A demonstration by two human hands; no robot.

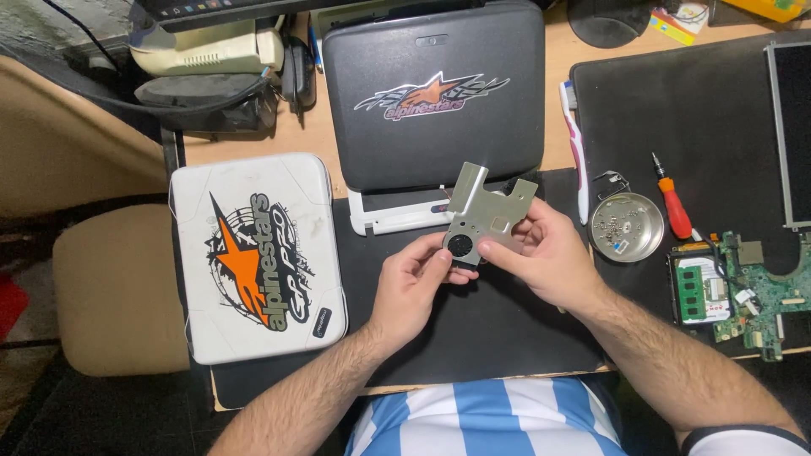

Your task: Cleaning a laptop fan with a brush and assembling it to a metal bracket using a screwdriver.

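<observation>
Both hands hold a small laptop cooling fan on a grey metal bracket [486,211] above a black desk mat [473,338]. My left hand [411,287] pinches its lower left corner by the round black fan. My right hand [545,253] grips the bracket's right side from below. The bracket tilts up toward the camera.
A black laptop [431,93] with a sticker lies behind the hands, a white laptop [258,253] to the left. At right are a toothbrush [577,152], a metal dish of screws [626,226], a red screwdriver [673,203], a green circuit board [743,291] and a screen panel [794,127].
</observation>
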